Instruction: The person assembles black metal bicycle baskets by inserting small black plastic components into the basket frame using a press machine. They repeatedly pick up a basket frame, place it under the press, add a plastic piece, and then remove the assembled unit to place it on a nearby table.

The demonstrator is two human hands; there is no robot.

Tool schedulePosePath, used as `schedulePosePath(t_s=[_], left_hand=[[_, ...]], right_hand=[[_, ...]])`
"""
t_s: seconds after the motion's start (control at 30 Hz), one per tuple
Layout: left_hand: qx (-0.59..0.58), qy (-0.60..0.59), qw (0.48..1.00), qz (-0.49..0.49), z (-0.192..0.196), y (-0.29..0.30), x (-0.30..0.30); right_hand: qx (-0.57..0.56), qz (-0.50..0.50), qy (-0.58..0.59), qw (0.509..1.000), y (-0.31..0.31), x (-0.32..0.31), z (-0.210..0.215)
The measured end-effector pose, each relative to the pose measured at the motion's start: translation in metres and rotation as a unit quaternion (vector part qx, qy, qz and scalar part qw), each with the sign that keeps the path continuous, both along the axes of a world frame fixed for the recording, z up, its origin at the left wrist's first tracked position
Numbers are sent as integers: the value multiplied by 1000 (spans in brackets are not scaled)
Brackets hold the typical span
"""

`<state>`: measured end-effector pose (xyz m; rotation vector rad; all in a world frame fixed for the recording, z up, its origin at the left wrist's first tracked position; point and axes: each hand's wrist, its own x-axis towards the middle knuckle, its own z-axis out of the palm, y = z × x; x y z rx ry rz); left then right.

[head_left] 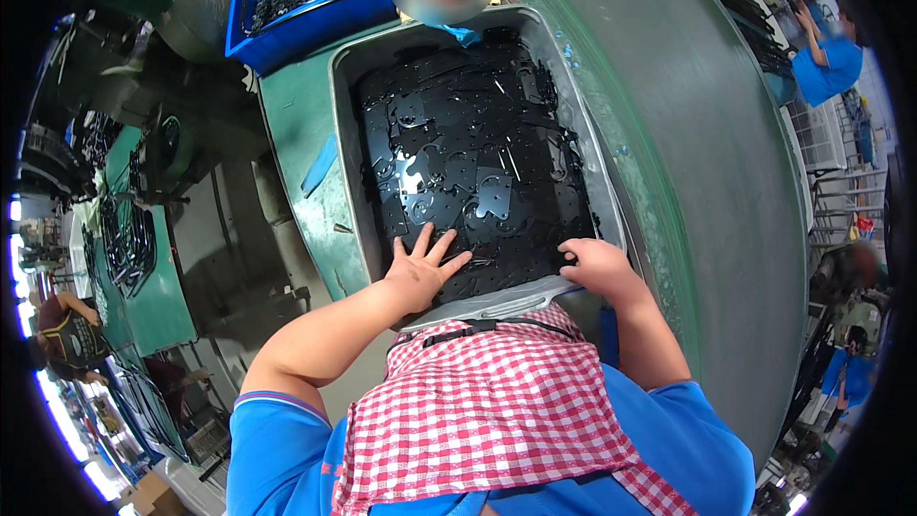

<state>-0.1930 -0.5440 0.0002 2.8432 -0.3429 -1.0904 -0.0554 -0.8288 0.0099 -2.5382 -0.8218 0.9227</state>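
**Both hands down in the tray of black plates**

At the near end of the metal tray (346,96), I see my two bare hands resting among the flat black plates (468,158). My left hand (420,268) lies palm down on the pile with its fingers (422,239) spread wide and pointing away from me, toward the far end of the tray; it holds nothing that I can make out. My right hand (597,263) sits at the tray's near right corner, fingers curled down over the edge of the pile, knuckles up. Whether it grips a plate or only presses on one, I cannot tell.

The tray is a long grey rectangle whose long axis runs away from me, tilting slightly to the left at its far end. The plates fill it almost wall to wall, overlapping at many angles, so the heap has no single heading; several show cut-outs and small holes.

Beyond the tray's far left corner stands a blue bin (310,14) holding more dark parts. The tray rests on a green surface (296,124), and a wide green belt (707,153) curves past just beside its right wall. A red-and-white checked apron (487,401) covers my front.
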Motion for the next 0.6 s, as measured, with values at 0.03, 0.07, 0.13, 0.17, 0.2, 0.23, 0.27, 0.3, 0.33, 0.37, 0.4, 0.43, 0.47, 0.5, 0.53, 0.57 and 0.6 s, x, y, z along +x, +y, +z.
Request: schedulePosePath(t_s=[0.03, 0.07, 0.13, 0.17, 0.2, 0.23, 0.27, 0.3, 0.33, 0.37, 0.4, 0.43, 0.47, 0.5, 0.53, 0.57, 0.6], left_hand=[[-19, -5, 1000, -17, 1, 0, 9], [-34, -7, 999, -32, 2, -2, 15], [-49, -61, 997, -17, -8, -7, 28], [-69, -115, 991, 6, -20, -7, 35], [-89, -170, 981, 30, -33, -6, 45], [-75, -225, 971, 21, -46, 0, 57], [-42, -238, 970, 19, -52, 6, 70], [-52, -238, 968, 61, -54, 12, 82], [-63, -238, 963, 111, -55, 17, 89], [-71, -245, 956, 148, -53, 23, 93], [-78, -251, 947, 187, -51, 30, 95], [-78, -293, 934, 189, -48, 36, 96], [-108, -349, 912, 186, -37, 41, 94], [-148, -377, 892, 200, -23, 47, 89], [-187, -405, 869, 213, -9, 50, 79], [-222, -417, 847, 246, 11, 51, 64], [-219, -423, 837, 268, 17, 54, 46]], right_hand=[[-31, 19, 33, 999, 8, 4, -2], [-58, 42, 68, 995, 20, 10, -5], [-41, 107, 116, 987, 39, 16, -21], [-6, 107, 140, 984, 50, 18, -34], [-20, 100, 165, 981, 67, 18, -21], [25, 133, 70, 988, 75, 16, -40], [30, 143, 35, 989, 90, 21, -51], [75, 85, -7, 994, 104, 27, -61], [139, 73, -47, 986, 114, 36, -61], [141, 66, -64, 986, 122, 42, -57], [143, 61, -81, 985, 127, 48, -52], [150, 41, -78, 985, 127, 54, -45], [160, 24, -72, 984, 132, 58, -37], [184, 7, -149, 972, 134, 62, -37], [168, 4, -187, 968, 134, 66, -33], [140, -8, -219, 966, 135, 71, -36], [111, -19, -252, 961, 136, 77, -42]])
